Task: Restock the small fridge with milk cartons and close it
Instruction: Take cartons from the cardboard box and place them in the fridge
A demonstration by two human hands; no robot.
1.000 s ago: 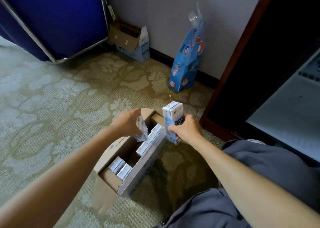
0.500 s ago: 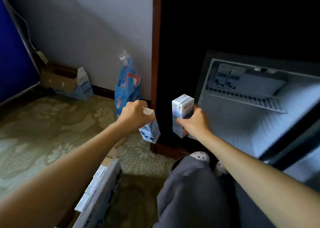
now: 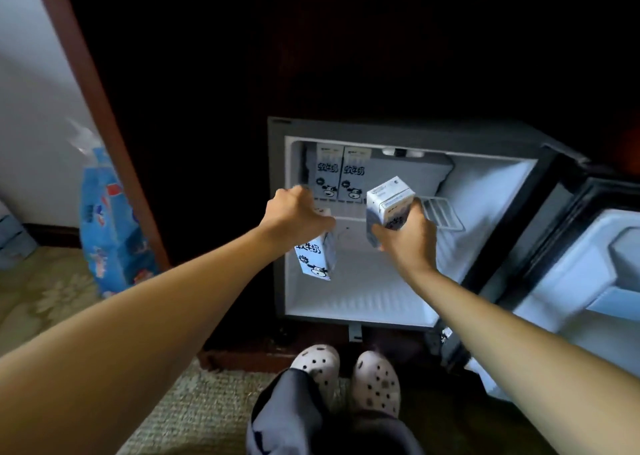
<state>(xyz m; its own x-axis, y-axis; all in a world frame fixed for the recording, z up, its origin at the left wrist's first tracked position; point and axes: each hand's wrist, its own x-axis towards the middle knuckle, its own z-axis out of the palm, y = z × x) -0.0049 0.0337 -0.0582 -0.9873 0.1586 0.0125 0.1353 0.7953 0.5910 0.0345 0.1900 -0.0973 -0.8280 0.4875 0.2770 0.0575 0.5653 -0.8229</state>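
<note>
Left grip [image 3: 297,212] carton [image 3: 316,257] upright; right grip [image 3: 405,236] carton [image 3: 389,205] tilted.

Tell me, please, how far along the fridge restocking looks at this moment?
Done: two cartons stand at the left on the upper shelf. In hand: the left hand and right hand each hold a carton at the opening. Left: place both, then shut the open door.
</note>
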